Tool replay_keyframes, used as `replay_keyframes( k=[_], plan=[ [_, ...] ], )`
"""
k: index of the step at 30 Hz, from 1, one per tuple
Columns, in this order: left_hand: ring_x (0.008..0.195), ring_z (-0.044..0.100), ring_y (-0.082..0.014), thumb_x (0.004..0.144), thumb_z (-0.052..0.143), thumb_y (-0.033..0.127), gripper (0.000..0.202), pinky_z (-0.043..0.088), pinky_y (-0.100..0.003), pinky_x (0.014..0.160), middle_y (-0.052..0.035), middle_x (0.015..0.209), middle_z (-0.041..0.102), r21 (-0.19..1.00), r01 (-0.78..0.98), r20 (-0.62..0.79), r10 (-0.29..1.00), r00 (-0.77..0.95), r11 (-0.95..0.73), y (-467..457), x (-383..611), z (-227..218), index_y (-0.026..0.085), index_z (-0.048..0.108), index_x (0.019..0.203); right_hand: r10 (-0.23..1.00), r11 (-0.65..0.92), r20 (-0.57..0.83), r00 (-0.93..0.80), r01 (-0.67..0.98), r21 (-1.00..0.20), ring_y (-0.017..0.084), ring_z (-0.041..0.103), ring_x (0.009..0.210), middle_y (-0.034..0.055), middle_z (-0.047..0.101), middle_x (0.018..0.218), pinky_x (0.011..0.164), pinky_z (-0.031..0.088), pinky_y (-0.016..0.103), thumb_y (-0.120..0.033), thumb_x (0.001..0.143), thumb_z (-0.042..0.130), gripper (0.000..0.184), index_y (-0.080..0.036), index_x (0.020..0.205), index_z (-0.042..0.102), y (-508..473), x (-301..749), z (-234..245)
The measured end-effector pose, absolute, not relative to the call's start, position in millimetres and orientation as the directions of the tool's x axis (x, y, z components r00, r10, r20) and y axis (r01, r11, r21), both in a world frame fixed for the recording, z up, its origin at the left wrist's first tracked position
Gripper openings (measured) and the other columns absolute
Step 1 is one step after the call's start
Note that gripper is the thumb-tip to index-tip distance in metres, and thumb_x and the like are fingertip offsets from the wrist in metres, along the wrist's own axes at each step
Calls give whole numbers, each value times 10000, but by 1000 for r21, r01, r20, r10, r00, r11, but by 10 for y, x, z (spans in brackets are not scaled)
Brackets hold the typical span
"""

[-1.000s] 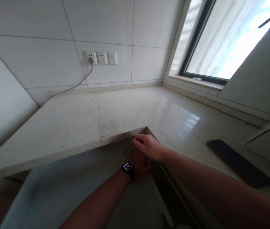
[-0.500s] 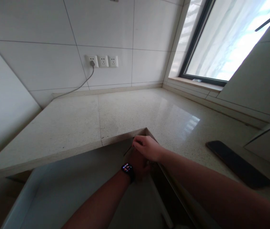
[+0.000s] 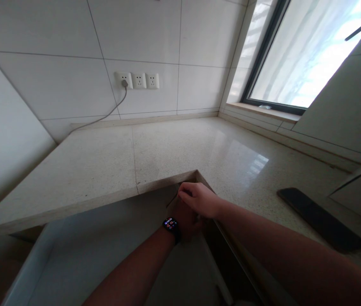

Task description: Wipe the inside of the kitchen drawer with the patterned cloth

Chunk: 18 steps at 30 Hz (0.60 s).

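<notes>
Both my hands meet under the inner corner of a speckled stone countertop [image 3: 174, 148]. My right hand [image 3: 199, 199] lies on top, fingers curled downward at the counter's edge; what they grip is hidden. My left hand [image 3: 185, 219], with a dark smartwatch [image 3: 170, 224] on the wrist, sits below the right one in shadow, and its fingers are covered. Under the hands, a pale cabinet door [image 3: 97, 250] stands open toward me, beside a dark gap in the cabinet corner.
A dark phone [image 3: 322, 219] lies flat on the counter at the right. Three wall sockets [image 3: 137, 80] sit on the tiled wall, one with a plugged-in grey cable [image 3: 103, 114] trailing left. A window [image 3: 308, 51] fills the upper right.
The view has shifted slightly. Both hands stay at the counter corner in the same pose.
</notes>
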<state>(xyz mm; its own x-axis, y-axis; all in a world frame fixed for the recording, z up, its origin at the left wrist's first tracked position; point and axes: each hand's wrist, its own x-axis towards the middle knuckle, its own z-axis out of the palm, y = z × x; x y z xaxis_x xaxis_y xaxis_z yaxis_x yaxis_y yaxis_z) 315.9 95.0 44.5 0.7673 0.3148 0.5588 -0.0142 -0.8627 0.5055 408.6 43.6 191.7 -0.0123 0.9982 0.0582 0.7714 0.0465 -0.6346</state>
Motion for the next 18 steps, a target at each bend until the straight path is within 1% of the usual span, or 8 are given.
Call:
replay_keyframes(
  k=[6,10,12,15,18],
  plan=[
    [1338,461,-370,728,574,416,666,415,-542,1084,-152,1415,547,524,-14,573,341,745,-852,931,3155,424,129,607,1328,998,62,53,-37,777,-627,156,601,791,38,681,859,686,404,262,-313,935,512,220,-174,917,681,427,4074,1921],
    [1311,492,-354,760,559,420,616,426,-530,1081,-141,1378,578,532,-30,576,336,745,-846,920,3146,438,138,622,1304,998,61,39,-47,773,-632,152,607,792,37,686,867,683,408,258,-306,935,511,220,-173,941,686,413,4060,1936],
    [1296,505,-349,754,564,406,600,436,-523,1073,-136,1355,595,533,-32,577,335,745,-846,917,3143,447,140,630,1287,998,64,38,-52,778,-625,151,604,786,36,683,859,678,407,258,-304,933,515,220,-172,942,689,405,4054,1936],
    [1294,504,-356,721,587,386,613,439,-529,1069,-138,1357,593,523,-4,571,346,745,-853,920,3141,443,139,631,1281,998,69,39,-57,784,-617,149,602,784,33,685,864,674,405,257,-307,932,518,219,-176,940,693,399,4051,1929],
    [1311,489,-361,723,591,388,623,427,-538,1080,-141,1384,573,516,8,571,350,742,-857,920,3138,431,142,627,1294,998,69,39,-57,786,-615,152,608,797,31,687,868,681,408,259,-310,932,519,219,-183,946,698,399,4057,1926]
  ],
)
